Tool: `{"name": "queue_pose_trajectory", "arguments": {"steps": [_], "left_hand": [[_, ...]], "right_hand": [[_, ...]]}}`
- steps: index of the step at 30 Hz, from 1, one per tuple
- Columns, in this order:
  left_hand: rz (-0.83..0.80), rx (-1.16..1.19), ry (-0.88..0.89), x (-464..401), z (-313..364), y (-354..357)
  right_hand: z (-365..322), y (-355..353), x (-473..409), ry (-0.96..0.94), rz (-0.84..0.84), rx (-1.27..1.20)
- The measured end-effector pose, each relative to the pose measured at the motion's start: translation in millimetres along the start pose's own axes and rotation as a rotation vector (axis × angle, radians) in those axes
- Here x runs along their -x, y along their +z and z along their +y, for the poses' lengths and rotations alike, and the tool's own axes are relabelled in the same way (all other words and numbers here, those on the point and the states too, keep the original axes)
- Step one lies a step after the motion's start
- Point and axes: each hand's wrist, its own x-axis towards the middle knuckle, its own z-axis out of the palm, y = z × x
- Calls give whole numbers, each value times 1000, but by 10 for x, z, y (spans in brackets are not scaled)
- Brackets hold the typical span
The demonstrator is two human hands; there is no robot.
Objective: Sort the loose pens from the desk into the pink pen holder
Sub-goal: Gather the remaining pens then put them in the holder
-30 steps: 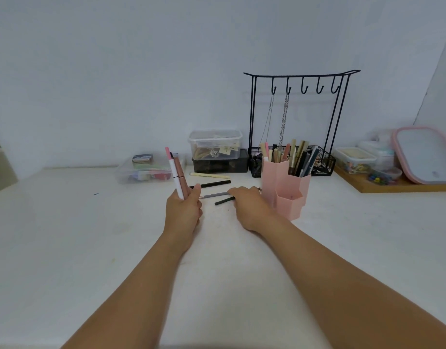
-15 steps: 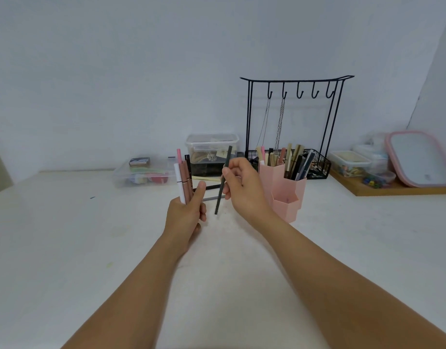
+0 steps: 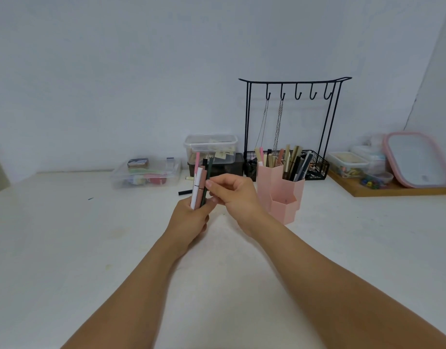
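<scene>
Dark pen (image 3: 206, 183) now joined to left hand (image 3: 189, 220) bundle, upright, slim

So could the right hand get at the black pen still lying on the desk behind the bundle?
Probably yes. The right hand appears to hold nothing, just touching the pen bundle gripped by the left hand. The black pen lies beyond that bundle, so it must reach around.
</scene>
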Motion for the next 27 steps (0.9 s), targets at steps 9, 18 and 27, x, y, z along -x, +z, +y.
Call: {"name": "queue_pose_trajectory", "arguments": {"steps": [9,18,27], "left_hand": [[190,97,-17,-20,6,-11],[426,210,-55,-115,-54,-53],[400,144,-60,-98,-46,-42]], "right_hand": [[162,-51,-46,-112,-26,488],[472,-258,-175,5,-270,1230],[415,-242,-172,36,-250,1407]]}}
